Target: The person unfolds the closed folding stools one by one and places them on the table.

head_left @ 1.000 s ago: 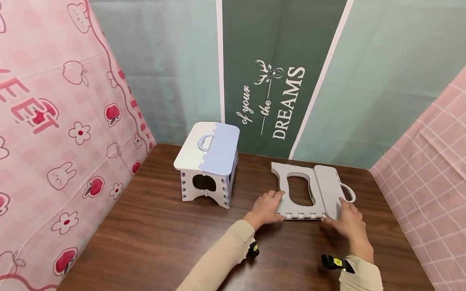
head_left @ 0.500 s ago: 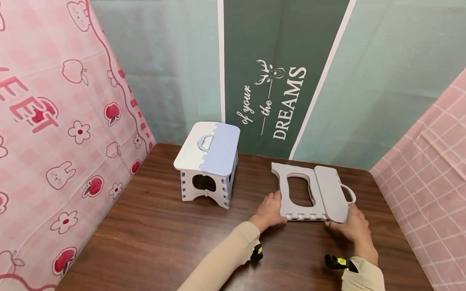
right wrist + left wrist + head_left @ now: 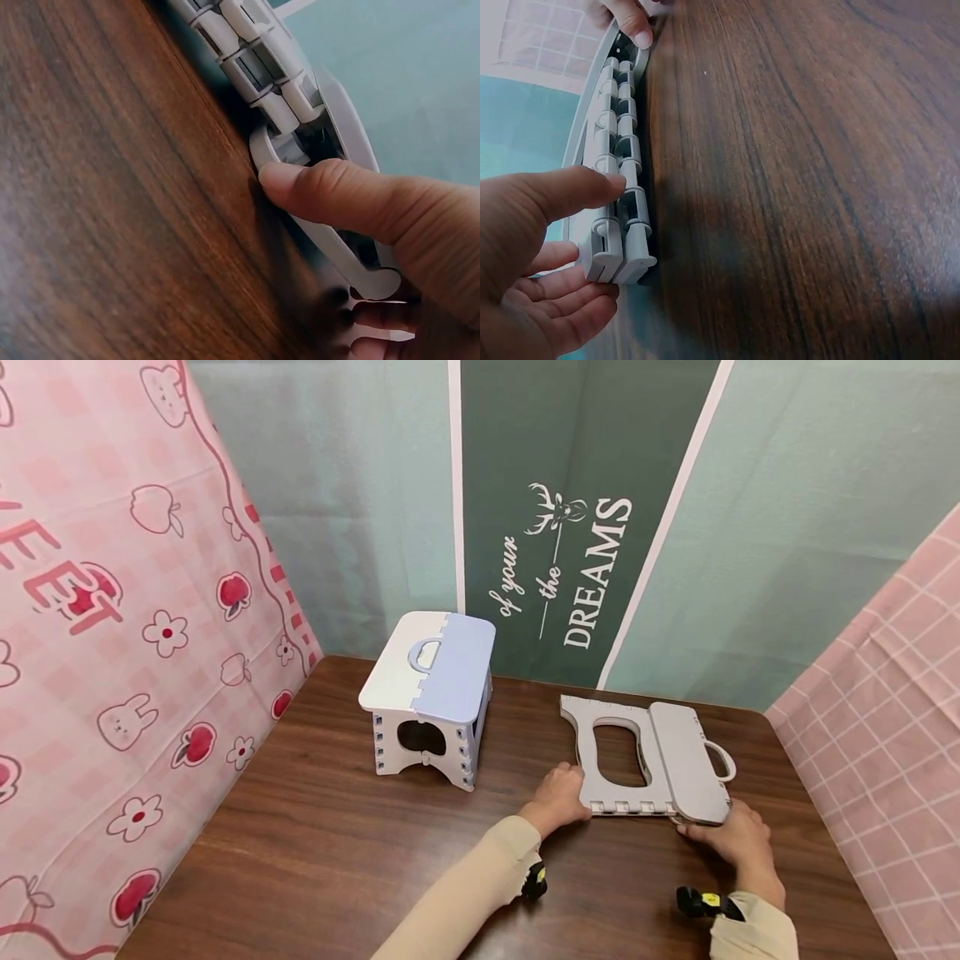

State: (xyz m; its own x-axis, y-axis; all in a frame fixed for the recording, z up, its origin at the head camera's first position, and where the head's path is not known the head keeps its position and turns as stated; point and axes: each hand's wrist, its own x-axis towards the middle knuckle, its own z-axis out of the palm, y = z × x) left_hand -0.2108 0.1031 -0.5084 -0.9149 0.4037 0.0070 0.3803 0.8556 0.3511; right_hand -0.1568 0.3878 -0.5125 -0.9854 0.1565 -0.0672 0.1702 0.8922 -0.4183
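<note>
A light grey folding stool [image 3: 684, 760] lies folded flat on the table's right side, its seat panel and carry handle to the right. My left hand [image 3: 559, 797] grips its left near corner. The left wrist view shows that thumb [image 3: 585, 187] on the hinged edge and the fingers around the end. My right hand [image 3: 738, 842] holds the seat's near right corner. In the right wrist view its thumb [image 3: 330, 191] lies against the seat edge, with the other fingers partly hidden behind it. A second folding stool [image 3: 431, 668], white and light blue, stands unfolded to the left.
The wooden table [image 3: 300, 843] runs back to a green curtain [image 3: 360, 510]. Pink printed cloth [image 3: 187, 635] hangs at the left, and pink checked cloth [image 3: 892, 718] at the right.
My right hand has slid right and nearer along the seat's edge to its corner. My left hand has shifted slightly right, around the stool's left corner. Both stools have barely moved.
</note>
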